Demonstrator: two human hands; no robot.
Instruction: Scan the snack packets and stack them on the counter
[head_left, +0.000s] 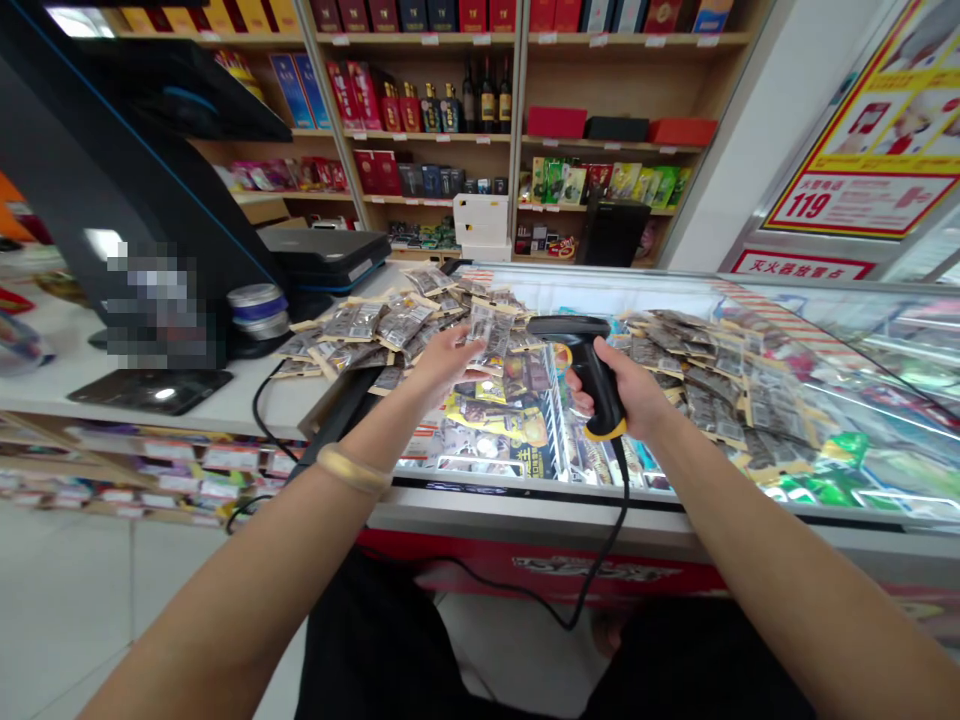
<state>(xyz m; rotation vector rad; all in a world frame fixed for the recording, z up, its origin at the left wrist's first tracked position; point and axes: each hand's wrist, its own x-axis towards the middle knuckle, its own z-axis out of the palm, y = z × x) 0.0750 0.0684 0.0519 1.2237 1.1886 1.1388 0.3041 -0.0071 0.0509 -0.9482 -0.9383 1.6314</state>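
"Where's the scanner (592, 368)?"

"Above the freezer (480, 491), the right hand's (637, 392) fingers wrapped round its handle. That slants downward; the head points left, towards the packet (493, 328)."

"Packet's held?"

"Pinched in the left hand's (448, 358) fingers, roughly upright."

"Inside the freezer?"

"Bright wrapped packs (487, 420), beside a white wire divider (553, 415)."

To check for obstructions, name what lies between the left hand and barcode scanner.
Between left hand and barcode scanner, the head view shows a held plastic packet.
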